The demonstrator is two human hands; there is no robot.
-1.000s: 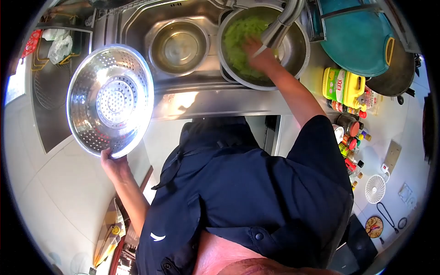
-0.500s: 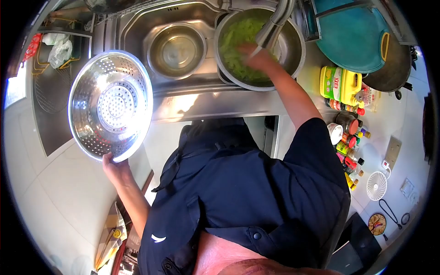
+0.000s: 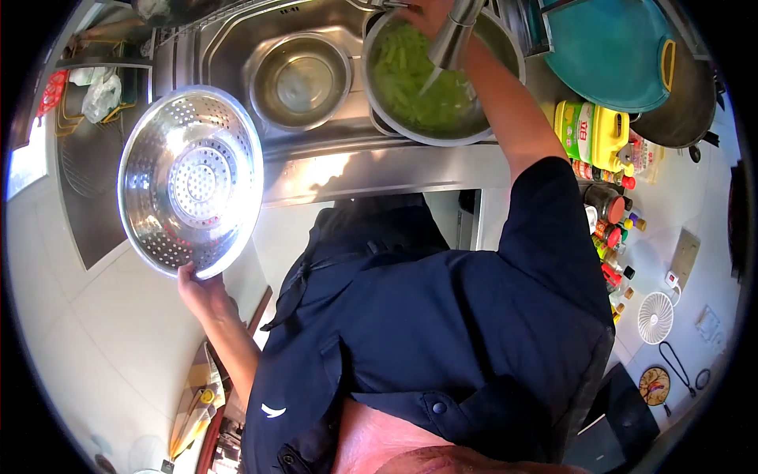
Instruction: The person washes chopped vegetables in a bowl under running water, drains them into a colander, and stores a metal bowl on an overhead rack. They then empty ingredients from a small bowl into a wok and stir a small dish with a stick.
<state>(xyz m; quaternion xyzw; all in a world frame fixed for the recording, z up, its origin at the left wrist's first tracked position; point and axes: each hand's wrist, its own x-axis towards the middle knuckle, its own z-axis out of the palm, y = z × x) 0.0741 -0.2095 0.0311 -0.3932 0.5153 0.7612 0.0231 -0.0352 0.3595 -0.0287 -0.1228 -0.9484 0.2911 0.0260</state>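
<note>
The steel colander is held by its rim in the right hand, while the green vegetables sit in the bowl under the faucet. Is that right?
Not quite; the hand is wrong. The head view shows the left hand holding the steel colander by its rim. The green vegetables do sit in the bowl under the faucet.

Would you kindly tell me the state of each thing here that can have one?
Colander: tilted, empty.
Left hand: closed on the colander's rim.
Large bowl: upright, holding green vegetable pieces.
Right hand: near the large bowl's far rim; grip unclear.
Smaller bowl: upright, no vegetables inside.
Tap: over the large bowl; flow unclear.
</note>
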